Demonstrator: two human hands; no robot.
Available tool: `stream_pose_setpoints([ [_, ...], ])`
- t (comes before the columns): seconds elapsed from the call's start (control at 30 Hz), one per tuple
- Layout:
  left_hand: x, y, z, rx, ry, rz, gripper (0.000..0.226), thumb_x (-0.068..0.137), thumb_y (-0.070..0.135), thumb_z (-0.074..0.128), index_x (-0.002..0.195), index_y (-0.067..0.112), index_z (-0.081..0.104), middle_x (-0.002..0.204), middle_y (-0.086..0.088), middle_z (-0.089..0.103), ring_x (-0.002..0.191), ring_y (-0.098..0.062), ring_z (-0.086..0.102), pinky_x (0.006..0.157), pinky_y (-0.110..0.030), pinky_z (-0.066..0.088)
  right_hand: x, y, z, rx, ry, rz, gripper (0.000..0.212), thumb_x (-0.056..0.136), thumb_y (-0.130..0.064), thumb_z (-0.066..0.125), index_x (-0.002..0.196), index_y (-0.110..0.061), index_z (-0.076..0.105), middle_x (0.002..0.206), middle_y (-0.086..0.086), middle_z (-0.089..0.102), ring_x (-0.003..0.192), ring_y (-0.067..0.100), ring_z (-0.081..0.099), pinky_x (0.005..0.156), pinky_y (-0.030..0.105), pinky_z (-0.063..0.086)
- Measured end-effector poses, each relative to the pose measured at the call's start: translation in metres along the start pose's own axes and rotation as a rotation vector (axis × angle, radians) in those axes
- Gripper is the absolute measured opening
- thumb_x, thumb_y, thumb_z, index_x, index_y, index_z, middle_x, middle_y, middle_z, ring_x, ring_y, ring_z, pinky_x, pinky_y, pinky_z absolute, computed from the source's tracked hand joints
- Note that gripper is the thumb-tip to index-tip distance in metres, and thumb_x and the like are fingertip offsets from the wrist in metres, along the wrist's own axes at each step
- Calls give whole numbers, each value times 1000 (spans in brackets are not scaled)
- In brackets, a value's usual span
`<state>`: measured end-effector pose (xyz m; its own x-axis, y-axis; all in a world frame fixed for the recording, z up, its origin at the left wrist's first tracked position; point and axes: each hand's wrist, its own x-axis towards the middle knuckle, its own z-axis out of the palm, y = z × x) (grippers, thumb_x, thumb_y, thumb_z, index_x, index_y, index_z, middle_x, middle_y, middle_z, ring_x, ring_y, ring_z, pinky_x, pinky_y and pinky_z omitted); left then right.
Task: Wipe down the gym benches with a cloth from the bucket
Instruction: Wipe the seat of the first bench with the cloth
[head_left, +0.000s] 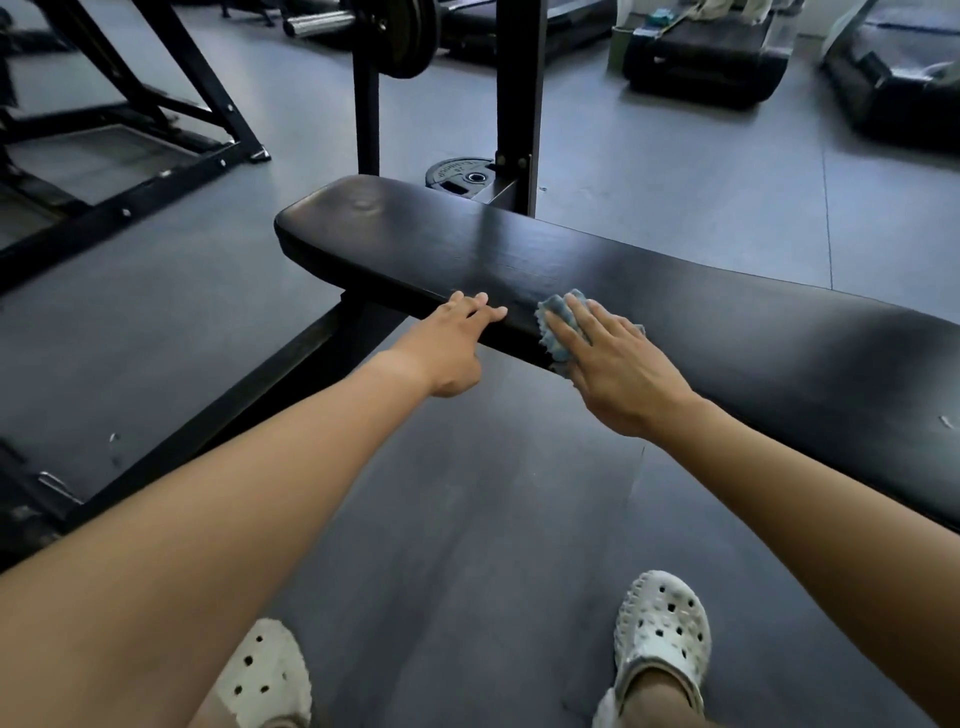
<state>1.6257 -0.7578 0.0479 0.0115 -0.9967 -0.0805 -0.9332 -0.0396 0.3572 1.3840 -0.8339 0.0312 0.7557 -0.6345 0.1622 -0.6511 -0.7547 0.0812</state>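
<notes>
A long black padded bench (675, 312) runs from the middle left to the right edge. My right hand (618, 364) lies flat with straight fingers on a blue-grey cloth (556, 325), pressing it against the bench's near edge. A little to the left, my left hand (457, 343) rests its fingertips on the same near edge, holding nothing. No bucket is in view.
The bench's black steel frame (218, 415) runs along the floor at the left. Uprights (519, 104) with a loaded barbell plate (405, 36) stand behind the bench, and a loose weight plate (457, 174) lies on the floor. Treadmills (706, 57) stand at the back right. My feet wear white clogs (660, 634).
</notes>
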Motion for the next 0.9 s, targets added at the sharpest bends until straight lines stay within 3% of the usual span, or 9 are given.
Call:
stream_pose_setpoints([
  [0.1, -2, -7, 2, -16, 54, 45, 74, 94, 1, 42, 162, 27, 27, 171, 1, 16, 158, -21, 9, 128, -36, 15, -7, 1, -2, -49, 1, 3, 71, 103, -24, 47, 163, -23, 8, 169, 7, 12, 155, 32, 13, 124, 46, 22],
  [0.2, 0, -21, 3, 28, 179, 132, 65, 94, 8, 47, 157, 23, 40, 165, 2, 33, 150, -23, 29, 121, -41, 30, 3, -12, -2, -65, 25, 9, 78, 99, -19, 55, 162, -20, 10, 167, 7, 20, 153, 33, 19, 121, 45, 27],
  [0.33, 7, -53, 4, 150, 348, 218, 56, 91, 17, 56, 147, 13, 52, 153, -5, 49, 139, -28, 45, 116, -42, 37, 38, -36, 0, 6, 40, 13, 77, 103, -28, 54, 162, -18, 5, 166, 6, 23, 153, 30, 22, 120, 45, 30],
  [0.47, 17, -96, -8, 162, 435, 30, 56, 97, 28, 57, 150, 12, 48, 158, -9, 43, 145, -30, 38, 121, -45, 32, 88, -66, 4, 18, 32, -23, 71, 102, -37, 54, 159, -14, 19, 167, 11, 17, 150, 30, 26, 119, 44, 31],
  [0.57, 25, -124, -24, 158, 382, -94, 62, 100, 34, 55, 156, 14, 38, 164, -10, 31, 151, -31, 28, 122, -47, 29, 128, -89, 4, 79, 47, -65, 68, 102, -35, 56, 159, -16, 25, 168, 8, 14, 150, 27, 26, 116, 42, 31],
  [0.7, 27, -150, -40, 233, 266, -142, 65, 102, 36, 51, 160, 18, 28, 169, -16, 18, 156, -33, 16, 124, -48, 24, 168, -113, 4, 172, 61, -110, 64, 103, -34, 56, 159, -19, 29, 165, 5, 27, 152, 22, 22, 117, 43, 31],
  [0.9, 29, -179, -58, 207, 239, -211, 59, 107, 44, 40, 160, 22, 27, 169, -16, 17, 156, -37, 14, 125, -51, 19, 143, -102, 13, -33, 61, -121, 69, 102, -40, 52, 160, -22, 21, 162, 3, 32, 150, 26, 27, 114, 48, 39],
])
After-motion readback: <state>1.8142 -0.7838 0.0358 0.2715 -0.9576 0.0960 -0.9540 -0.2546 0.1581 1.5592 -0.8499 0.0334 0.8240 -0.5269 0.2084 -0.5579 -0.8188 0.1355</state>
